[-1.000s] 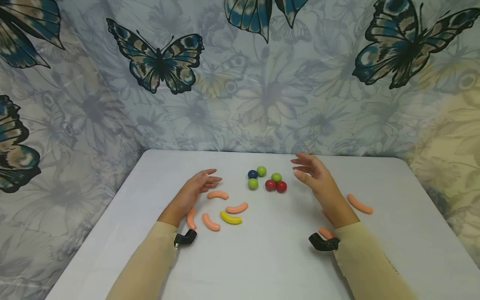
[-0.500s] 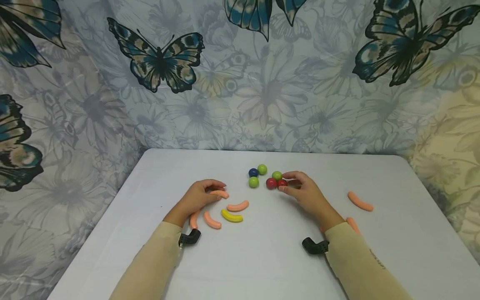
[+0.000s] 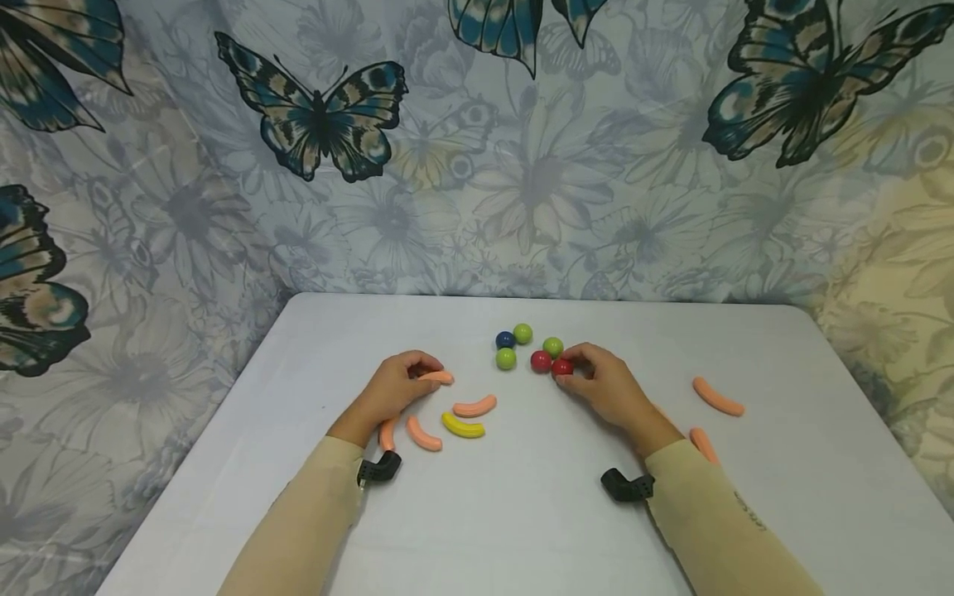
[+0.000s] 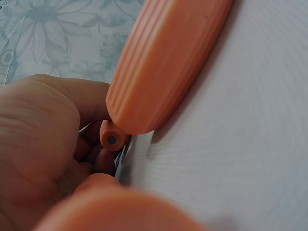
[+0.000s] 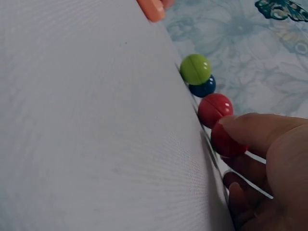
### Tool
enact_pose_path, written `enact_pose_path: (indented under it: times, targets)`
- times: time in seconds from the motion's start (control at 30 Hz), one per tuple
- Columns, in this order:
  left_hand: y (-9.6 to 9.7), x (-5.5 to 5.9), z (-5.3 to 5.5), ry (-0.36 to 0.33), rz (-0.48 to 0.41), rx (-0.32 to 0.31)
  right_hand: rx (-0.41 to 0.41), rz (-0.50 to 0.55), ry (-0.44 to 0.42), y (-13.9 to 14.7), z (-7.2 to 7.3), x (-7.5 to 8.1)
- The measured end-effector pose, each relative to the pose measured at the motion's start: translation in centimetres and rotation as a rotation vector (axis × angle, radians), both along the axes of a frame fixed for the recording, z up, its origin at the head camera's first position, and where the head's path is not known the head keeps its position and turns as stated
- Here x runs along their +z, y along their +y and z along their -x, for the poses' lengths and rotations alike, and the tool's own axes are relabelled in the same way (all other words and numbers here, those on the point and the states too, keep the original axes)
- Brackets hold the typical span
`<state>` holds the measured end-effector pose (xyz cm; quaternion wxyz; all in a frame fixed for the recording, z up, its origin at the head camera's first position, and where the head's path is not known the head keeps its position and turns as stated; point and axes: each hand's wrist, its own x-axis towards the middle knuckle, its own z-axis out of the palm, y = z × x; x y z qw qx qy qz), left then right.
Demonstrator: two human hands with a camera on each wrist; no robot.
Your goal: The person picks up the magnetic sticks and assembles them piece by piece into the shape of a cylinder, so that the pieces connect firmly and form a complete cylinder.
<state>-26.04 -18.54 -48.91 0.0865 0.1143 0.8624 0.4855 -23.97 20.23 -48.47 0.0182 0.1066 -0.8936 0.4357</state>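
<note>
In the head view my left hand pinches a curved orange magnetic stick between thumb and fingers, close over the table. Its end, with a grey magnet dot, shows in the left wrist view as the small stick. My right hand has thumb and fingers on a red ball, also seen as the red ball in the right wrist view. Beside it sit a second red ball and a green ball. Left of these, a blue ball rests between two green balls.
A yellow curved stick and an orange one lie mid-table. Near my left wrist is another orange stick, with one partly hidden beside it. More orange sticks lie right of my right forearm. A butterfly-print cloth rises behind the white table.
My left hand has come down onto the orange stick and now pinches it, lifted slightly. The right hand has moved left and down from above the table to the red ball.
</note>
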Motion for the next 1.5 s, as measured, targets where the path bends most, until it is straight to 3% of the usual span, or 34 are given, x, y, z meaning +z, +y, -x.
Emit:
enact_pose_path:
  times: [0.2, 0.33, 0.6, 0.8, 0.97, 1.03, 1.2, 1.37, 1.5]
  targets:
    - [-0.1, -0.1, -0.2, 0.057, 0.015, 0.034, -0.013, 0.077, -0.019, -0.2, -0.5, 0.3]
    - [0.0, 0.3, -0.4, 0.057, -0.001, 0.065, -0.018, 0.073, -0.04, -0.5, -1.1, 1.0]
    - [1.3, 2.0, -1.6, 0.063, -0.037, 0.069, -0.008, 0.072, -0.044, -0.3, -2.6, 2.3]
    - [3.6, 3.6, -3.1, 0.08, -0.051, -0.017, 0.018, 0.09, -0.034, 0.2, -4.0, 2.7]
    - [5.9, 4.5, -5.1, 0.01, -0.019, -0.091, 0.056, 0.158, -0.08, 0.2, -5.5, 2.5]
    - [6.9, 4.6, -5.9, 0.013, 0.004, -0.143, 0.072, 0.163, -0.087, 0.2, -6.2, 2.2]
    - [9.7, 3.7, -7.7, 0.107, 0.039, -0.256, 0.106, 0.152, -0.098, 0.2, -7.7, 1.7]
    - [12.4, 2.4, -9.4, 0.171, 0.14, -0.284, 0.159, 0.242, -0.146, 0.1, -8.5, 1.1]
    - [13.2, 1.9, -9.7, 0.245, 0.208, -0.253, 0.173, 0.2, -0.102, 0.0, -8.6, 0.5]
